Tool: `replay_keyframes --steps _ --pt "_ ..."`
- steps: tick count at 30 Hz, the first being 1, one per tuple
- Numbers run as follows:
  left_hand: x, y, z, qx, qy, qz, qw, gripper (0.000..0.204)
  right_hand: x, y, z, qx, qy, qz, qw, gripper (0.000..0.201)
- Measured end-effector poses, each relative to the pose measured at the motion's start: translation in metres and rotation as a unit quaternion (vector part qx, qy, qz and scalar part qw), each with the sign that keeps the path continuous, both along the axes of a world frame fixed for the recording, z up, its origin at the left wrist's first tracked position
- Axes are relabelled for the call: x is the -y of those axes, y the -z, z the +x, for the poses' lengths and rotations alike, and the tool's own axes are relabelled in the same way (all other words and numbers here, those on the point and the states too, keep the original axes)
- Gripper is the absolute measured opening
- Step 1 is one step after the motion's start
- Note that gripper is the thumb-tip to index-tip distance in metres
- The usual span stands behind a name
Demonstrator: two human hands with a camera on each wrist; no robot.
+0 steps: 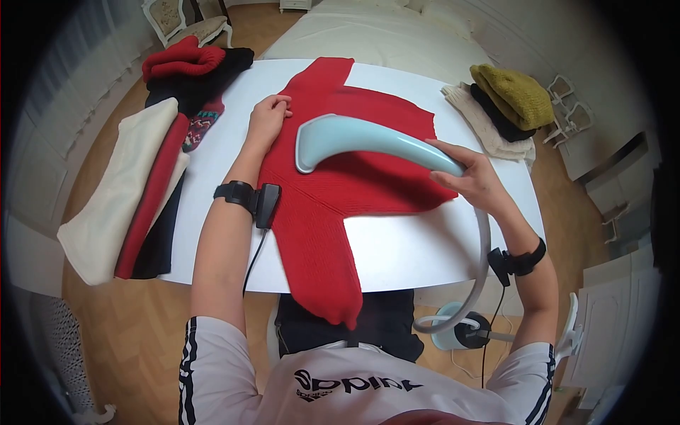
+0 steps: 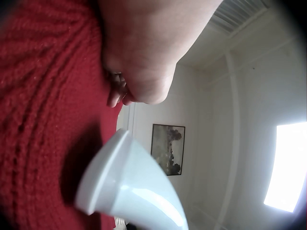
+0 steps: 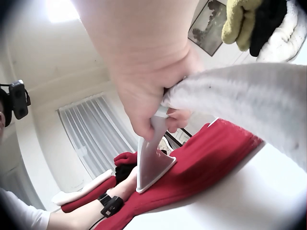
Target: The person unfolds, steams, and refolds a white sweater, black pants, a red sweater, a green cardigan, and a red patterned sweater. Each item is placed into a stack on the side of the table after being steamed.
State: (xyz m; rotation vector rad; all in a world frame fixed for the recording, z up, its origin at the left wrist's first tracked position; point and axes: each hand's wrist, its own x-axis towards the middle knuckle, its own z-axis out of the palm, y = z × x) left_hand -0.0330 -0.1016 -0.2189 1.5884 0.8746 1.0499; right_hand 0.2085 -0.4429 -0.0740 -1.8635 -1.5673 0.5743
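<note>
A red knitted sweater [image 1: 322, 180] lies spread out, one sleeve hanging over the near table edge. The left hand [image 1: 267, 122] grips the sweater's left edge with curled fingers; in the left wrist view that hand [image 2: 139, 62] is close against the red knit [image 2: 43, 110]. Curled round the handle of a light blue garment steamer [image 1: 354, 134] is the right hand [image 1: 476, 177]. The steamer's wide head points left over the middle of the sweater, right of the left hand, and casts a shadow in the left wrist view. Whether it touches the knit I cannot tell.
On the white table [image 1: 397, 248], folded clothes [image 1: 134, 184] lie at the left and a smaller stack [image 1: 513, 99] at the back right. A grey hose [image 1: 484, 262] runs from the handle to a base [image 1: 453, 327] on the floor. Behind stands a bed [image 1: 375, 35].
</note>
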Motion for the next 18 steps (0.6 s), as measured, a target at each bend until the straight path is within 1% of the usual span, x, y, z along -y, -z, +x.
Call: replay_keyframes --steps 1,2,4,5,6,7,9,10,11,13,14,16,17,18 --pt "-0.002 0.003 0.0 0.004 0.005 0.002 1.0 0.028 0.004 0.003 0.006 0.025 -0.016 0.014 0.999 0.053" --pt "0.0 0.004 -0.001 0.004 0.003 -0.003 1.0 0.028 0.011 0.0 0.01 0.025 -0.019 0.01 0.999 0.053" --pt "0.005 -0.001 -0.001 -0.02 -0.011 0.015 1.0 0.027 0.031 -0.011 0.023 -0.009 0.038 -0.028 0.999 0.053" --pt "0.006 -0.002 -0.001 -0.017 -0.014 0.011 1.0 0.027 0.042 -0.006 0.042 0.028 0.045 -0.002 0.999 0.053" --pt "0.006 -0.003 -0.001 -0.036 -0.019 0.027 0.999 0.027 0.054 -0.014 0.049 0.027 0.085 -0.031 0.996 0.054" --pt "0.007 -0.003 -0.001 -0.056 -0.024 0.042 0.997 0.026 0.065 -0.018 0.056 0.032 0.128 -0.034 0.991 0.053" --pt "0.009 -0.005 -0.001 -0.06 -0.029 0.042 0.997 0.026 0.091 -0.019 0.086 0.072 0.187 -0.046 0.979 0.056" --pt "0.008 -0.006 -0.001 -0.069 -0.031 0.048 0.996 0.026 0.101 -0.022 0.091 0.069 0.218 -0.042 0.973 0.056" --pt "0.006 -0.004 -0.001 -0.068 -0.033 0.045 0.996 0.026 0.11 -0.02 0.101 0.07 0.215 -0.044 0.973 0.056" --pt "0.001 0.0 -0.001 -0.089 -0.008 0.061 0.994 0.028 0.123 -0.01 0.115 0.084 0.231 0.039 0.968 0.055" --pt "0.001 0.001 -0.001 -0.093 -0.01 0.056 0.994 0.028 0.123 -0.011 0.106 0.078 0.253 0.034 0.964 0.055" --pt "0.003 -0.01 -0.002 -0.213 0.047 0.164 0.962 0.035 0.115 -0.013 0.08 0.049 0.26 0.045 0.963 0.055" --pt "0.013 -0.024 -0.006 -0.22 0.045 0.161 0.961 0.035 0.11 -0.011 0.068 0.023 0.271 0.06 0.96 0.055" --pt "0.029 -0.047 -0.012 -0.244 0.112 0.103 0.958 0.043 0.106 -0.007 0.059 0.017 0.268 0.057 0.962 0.055"
